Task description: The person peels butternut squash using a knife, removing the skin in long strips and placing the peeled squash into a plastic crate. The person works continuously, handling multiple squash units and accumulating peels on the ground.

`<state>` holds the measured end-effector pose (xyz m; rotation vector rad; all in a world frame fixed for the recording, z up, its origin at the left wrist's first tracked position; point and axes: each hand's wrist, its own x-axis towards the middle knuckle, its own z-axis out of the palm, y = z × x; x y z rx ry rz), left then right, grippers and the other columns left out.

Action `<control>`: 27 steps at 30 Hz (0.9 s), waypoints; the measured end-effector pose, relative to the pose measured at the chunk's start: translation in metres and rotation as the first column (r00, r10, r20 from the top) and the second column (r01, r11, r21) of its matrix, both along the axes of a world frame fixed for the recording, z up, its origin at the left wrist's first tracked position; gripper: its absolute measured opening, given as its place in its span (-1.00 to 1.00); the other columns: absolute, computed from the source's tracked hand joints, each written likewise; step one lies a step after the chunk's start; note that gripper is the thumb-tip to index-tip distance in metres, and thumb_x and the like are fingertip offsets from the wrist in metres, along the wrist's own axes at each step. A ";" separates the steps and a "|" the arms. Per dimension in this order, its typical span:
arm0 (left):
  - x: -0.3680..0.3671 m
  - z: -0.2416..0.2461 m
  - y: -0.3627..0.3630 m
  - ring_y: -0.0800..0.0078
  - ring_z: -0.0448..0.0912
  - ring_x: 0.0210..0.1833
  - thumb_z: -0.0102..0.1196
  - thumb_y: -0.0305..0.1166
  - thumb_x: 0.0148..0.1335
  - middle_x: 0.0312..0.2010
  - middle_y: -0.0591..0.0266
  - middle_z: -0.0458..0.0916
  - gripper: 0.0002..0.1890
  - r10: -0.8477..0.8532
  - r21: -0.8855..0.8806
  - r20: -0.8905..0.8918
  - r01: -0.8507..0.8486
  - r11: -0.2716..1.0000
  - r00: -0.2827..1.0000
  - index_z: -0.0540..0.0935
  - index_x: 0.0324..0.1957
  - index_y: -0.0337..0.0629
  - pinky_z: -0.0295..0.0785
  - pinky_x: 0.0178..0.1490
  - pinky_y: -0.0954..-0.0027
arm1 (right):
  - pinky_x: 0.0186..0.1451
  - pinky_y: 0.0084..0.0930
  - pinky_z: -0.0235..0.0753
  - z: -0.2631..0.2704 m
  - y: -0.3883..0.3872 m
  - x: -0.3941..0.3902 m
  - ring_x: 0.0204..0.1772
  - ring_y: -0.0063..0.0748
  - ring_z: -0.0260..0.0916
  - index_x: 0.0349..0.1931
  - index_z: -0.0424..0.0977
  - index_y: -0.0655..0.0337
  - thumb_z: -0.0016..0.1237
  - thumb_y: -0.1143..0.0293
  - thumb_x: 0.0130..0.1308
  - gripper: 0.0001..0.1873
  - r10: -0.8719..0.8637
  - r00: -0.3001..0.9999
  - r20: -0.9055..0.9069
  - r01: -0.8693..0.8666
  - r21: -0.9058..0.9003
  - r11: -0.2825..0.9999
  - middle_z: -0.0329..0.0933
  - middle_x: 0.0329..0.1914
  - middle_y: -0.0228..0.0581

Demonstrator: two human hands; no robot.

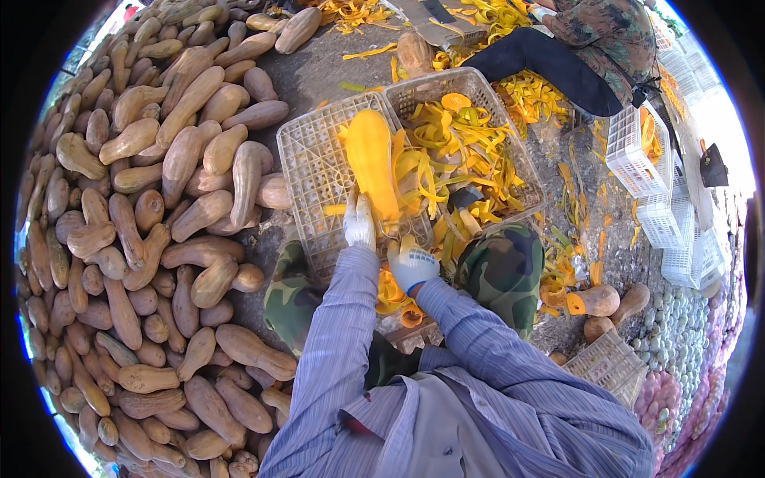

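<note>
A peeled, bright orange butternut-type squash (372, 158) lies lengthwise over an overturned plastic crate (311, 173). My left hand (360, 222), in a white work glove, rests along the left side of its lower end, fingers pointing away from me. My right hand (412, 260), in a glove with printing and a blue cuff edge, is curled near the squash's near end; whether it holds a tool or the squash is hidden. Beside them, a second crate (529, 209) holds many orange and yellow peel strips (466, 140) and a dark flat piece (465, 196).
Unpeeled squashes (194, 107) form a large heap on the left. A co-worker's dark-clad leg (538, 60) reaches in at the upper right, near more peelings. White crates (636, 155) stand at the right. Cut squash (597, 300) and peel scraps lie on the ground by my right knee.
</note>
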<state>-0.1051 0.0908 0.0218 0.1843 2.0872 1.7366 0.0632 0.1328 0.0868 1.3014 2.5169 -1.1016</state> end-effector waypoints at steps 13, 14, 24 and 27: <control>0.010 -0.010 0.011 -0.08 0.46 0.59 0.01 -0.11 0.66 0.55 -0.26 0.47 -0.34 -0.058 -0.130 -0.187 0.034 0.991 0.981 0.41 0.60 -0.35 0.31 0.64 0.12 | 0.12 0.15 0.70 0.042 -0.008 0.023 -0.01 0.21 0.79 0.05 0.60 0.23 -0.21 -0.08 0.63 -0.47 0.010 0.982 0.187 0.005 -0.078 0.997 0.79 -0.03 0.14; 0.009 -0.005 0.017 -0.09 0.45 0.60 0.02 -0.10 0.66 0.55 -0.28 0.46 -0.34 -0.105 -0.139 -0.200 0.077 0.987 0.974 0.41 0.60 -0.34 0.31 0.64 0.12 | 0.12 0.14 0.70 0.040 -0.005 0.023 0.00 0.18 0.80 0.06 0.60 0.22 -0.22 -0.09 0.64 -0.47 0.005 0.982 0.187 0.005 -0.055 0.998 0.80 -0.04 0.14; 0.002 0.062 0.037 -0.20 0.51 0.53 0.44 -0.01 0.27 0.52 -0.43 0.43 0.21 -0.444 -0.452 -0.119 0.349 0.821 0.888 0.00 0.75 -0.30 0.38 0.58 0.08 | 0.13 0.16 0.68 0.046 0.003 0.019 -0.04 0.21 0.79 0.02 0.64 0.25 -0.22 -0.11 0.63 -0.43 0.079 0.980 0.184 -0.069 -0.062 0.996 0.79 -0.07 0.18; 0.004 0.053 0.032 -0.13 0.54 0.52 0.46 -0.12 0.27 0.53 -0.39 0.44 0.19 -0.341 -0.281 -0.096 0.303 0.910 0.935 0.01 0.75 -0.34 0.42 0.55 0.14 | 0.14 0.16 0.68 0.039 -0.001 0.034 0.05 0.16 0.79 0.06 0.65 0.22 -0.21 -0.11 0.62 -0.44 0.260 0.952 0.162 -0.248 -0.092 0.964 0.77 0.01 0.21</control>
